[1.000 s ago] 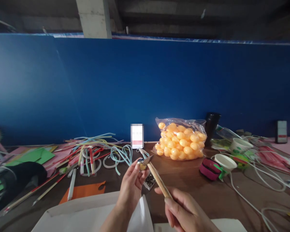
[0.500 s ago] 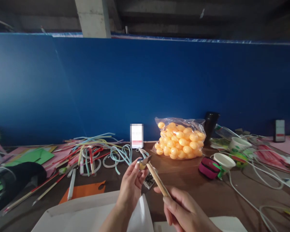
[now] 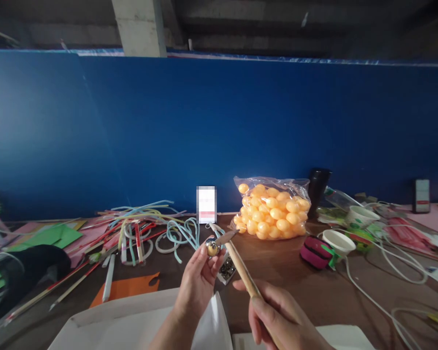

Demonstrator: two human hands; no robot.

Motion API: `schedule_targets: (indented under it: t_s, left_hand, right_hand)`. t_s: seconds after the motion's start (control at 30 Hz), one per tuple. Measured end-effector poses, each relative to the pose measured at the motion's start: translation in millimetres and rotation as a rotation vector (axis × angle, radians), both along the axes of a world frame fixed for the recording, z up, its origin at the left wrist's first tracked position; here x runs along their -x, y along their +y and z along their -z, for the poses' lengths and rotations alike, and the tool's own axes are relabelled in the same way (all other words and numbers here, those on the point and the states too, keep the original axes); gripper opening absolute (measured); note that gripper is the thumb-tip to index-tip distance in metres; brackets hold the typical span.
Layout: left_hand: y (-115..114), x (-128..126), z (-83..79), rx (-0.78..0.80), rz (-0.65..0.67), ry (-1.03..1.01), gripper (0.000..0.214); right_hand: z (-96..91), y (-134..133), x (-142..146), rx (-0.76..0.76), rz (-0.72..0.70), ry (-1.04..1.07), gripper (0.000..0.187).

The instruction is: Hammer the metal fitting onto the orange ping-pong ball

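Observation:
Between the fingertips of my left hand [image 3: 199, 279] is a shiny round metal ball [image 3: 212, 247], silver with a yellowish patch. My right hand [image 3: 279, 313] is wrapped round the wooden handle of a hammer [image 3: 244, 273]. Its narrow, pointed metal head lies just right of the ball, with the tip towards it; whether the two touch I cannot tell. Below the head, partly hidden by my left hand, a small box of little dark pieces [image 3: 227, 269] stands on the table.
A clear bag of yellow-orange balls [image 3: 272, 211] stands behind the hammer. To the left lie tangled coloured tubes [image 3: 142, 226], an orange sheet [image 3: 131, 287] and a black cylinder [image 3: 40, 265]. Right are a purple pouch [image 3: 316, 253], cups [image 3: 338, 243] and white cables [image 3: 365, 296].
The hammer head has shifted a little right and up, off the ball, so more of the ball shows. My left hand has barely moved.

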State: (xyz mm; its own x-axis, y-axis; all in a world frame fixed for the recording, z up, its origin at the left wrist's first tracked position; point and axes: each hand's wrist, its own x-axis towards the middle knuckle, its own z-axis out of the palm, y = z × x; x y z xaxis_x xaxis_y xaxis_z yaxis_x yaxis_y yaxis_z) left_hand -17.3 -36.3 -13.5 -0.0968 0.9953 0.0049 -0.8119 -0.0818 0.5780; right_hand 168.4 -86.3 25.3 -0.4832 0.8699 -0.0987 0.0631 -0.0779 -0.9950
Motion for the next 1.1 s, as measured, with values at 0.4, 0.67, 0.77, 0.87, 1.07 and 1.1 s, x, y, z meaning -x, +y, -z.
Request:
schedule_targets:
  t_s: [0.4, 0.67, 0.77, 0.87, 1.07, 1.1]
  left_hand:
    - [0, -1, -1.6, 0.032, -0.026, 0.009, 0.022]
    - [0, -1, -0.2, 0.038, -0.045, 0.03, 0.028]
    - [0, -1, 0.2, 0.029, -0.047, 0.025, 0.024]
    - [0, -2, 0.6, 0.027, -0.046, 0.021, 0.022]
    - [1, -2, -0.7, 0.031, -0.063, -0.012, 0.017]
    - [1, -2, -0.9, 0.036, -0.061, -0.01, 0.018]
  right_hand:
    - [6.3, 0, 2, 0.005, -0.021, -0.086, 0.065]
    - [5.4, -1, 3, -0.042, -0.012, -0.105, 0.063]
    - [6.3, -1, 3, -0.068, 0.008, -0.089, 0.061]
    - [9.3, 1, 4, -0.068, 0.011, -0.081, 0.061]
    - [13.2, 2, 4, -0.058, 0.027, -0.031, 0.06]
    - [13.4, 1, 4, -0.053, 0.028, -0.034, 0.06]
